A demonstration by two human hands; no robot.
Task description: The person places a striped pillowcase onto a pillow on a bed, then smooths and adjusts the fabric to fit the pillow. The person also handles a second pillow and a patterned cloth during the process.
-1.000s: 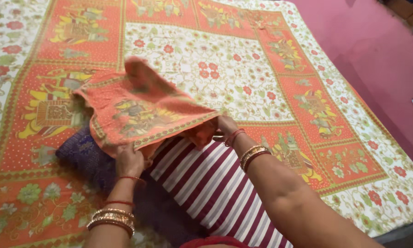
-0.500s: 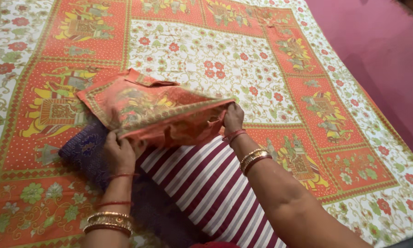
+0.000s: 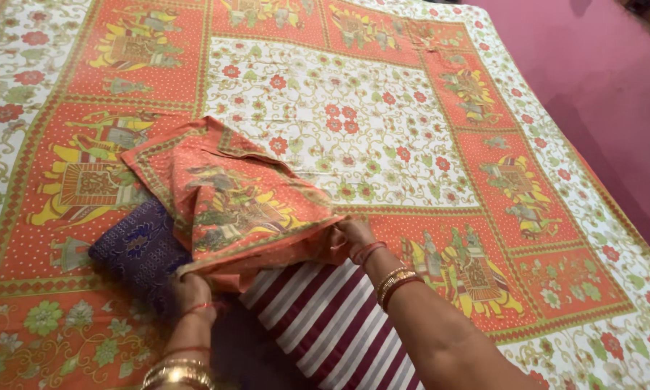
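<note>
Both hands clenched on open edge of orange pillowcase [image 3: 231,195]: left hand [image 3: 191,292] at near-left corner, right hand [image 3: 350,235] at right corner. Case drapes over end of striped pillow [image 3: 332,325]. Blue cushion [image 3: 140,249] just left. All on printed bedsheet [image 3: 382,123]; pink floor [image 3: 599,79] beyond.

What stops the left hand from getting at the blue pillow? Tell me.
Probably nothing: the left hand grips the orange cover's edge right beside the blue pillow, whose end lies bare. It would need to let go first.
</note>
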